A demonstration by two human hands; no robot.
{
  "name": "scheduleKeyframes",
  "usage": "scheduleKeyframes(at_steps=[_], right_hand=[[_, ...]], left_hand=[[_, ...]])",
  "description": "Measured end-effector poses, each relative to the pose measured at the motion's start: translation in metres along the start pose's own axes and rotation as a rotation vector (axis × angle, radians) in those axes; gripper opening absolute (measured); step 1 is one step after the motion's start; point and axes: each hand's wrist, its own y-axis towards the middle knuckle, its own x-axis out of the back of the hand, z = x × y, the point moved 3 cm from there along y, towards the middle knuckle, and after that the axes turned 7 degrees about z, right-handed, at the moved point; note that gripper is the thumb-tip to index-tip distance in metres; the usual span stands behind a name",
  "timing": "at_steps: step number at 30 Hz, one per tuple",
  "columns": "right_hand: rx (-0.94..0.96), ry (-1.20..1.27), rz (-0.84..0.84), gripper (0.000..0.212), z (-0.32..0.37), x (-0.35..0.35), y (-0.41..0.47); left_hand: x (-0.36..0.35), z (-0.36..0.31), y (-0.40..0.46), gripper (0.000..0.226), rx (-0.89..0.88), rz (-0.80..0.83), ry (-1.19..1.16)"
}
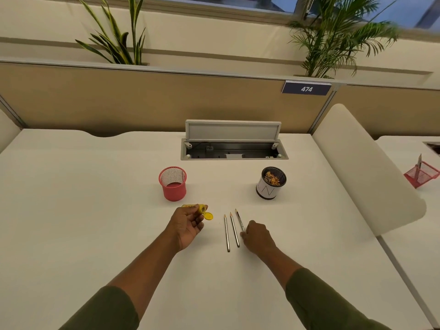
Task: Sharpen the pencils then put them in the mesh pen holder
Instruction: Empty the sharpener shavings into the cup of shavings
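Observation:
Three grey pencils lie side by side on the white desk: the left pencil (pixel 227 233), the middle pencil (pixel 234 229) and the right pencil (pixel 239 220). My right hand (pixel 258 236) rests on the desk with its fingertips pinching the lower part of the right pencil. My left hand (pixel 188 222) holds a yellow sharpener (pixel 202 208) whose round lid (pixel 208 216) hangs open. The red mesh pen holder (pixel 173 183) stands upright and empty behind my left hand.
A black mesh cup with a white label (pixel 271 183) holds shavings at the right. An open cable tray (pixel 234 148) sits at the back. A curved white divider (pixel 366 167) borders the right side. Another red mesh holder (pixel 421 173) stands on the neighbouring desk.

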Motion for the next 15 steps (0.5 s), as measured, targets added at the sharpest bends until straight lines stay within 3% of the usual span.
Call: scheduleKeyframes(at_steps=[2,4,6,8,12,15], right_hand=[[0.013,-0.062,-0.013,0.024,0.004,0.002,-0.005],[0.074,-0.231,-0.104,0.024,0.015,0.007,-0.011],[0.170,-0.226,-0.209,0.025,0.036,0.014,-0.020],[0.266,0.050,-0.198,0.026,0.065,0.018,-0.032],[0.260,0.651,0.066,0.029,0.111,0.018,-0.048],[0.210,0.794,0.126,0.028,0.115,0.020,-0.051]], left_hand=[[0.000,-0.001,-0.002,0.018,0.005,0.004,-0.011],[0.000,-0.003,-0.003,0.018,0.008,0.008,-0.036],[-0.002,-0.004,-0.004,0.015,0.006,0.016,-0.066],[-0.004,-0.003,-0.004,0.013,0.006,0.028,-0.083],[-0.003,-0.003,-0.001,0.015,0.002,0.048,-0.124],[0.000,-0.008,0.000,0.015,-0.015,0.067,-0.141]])
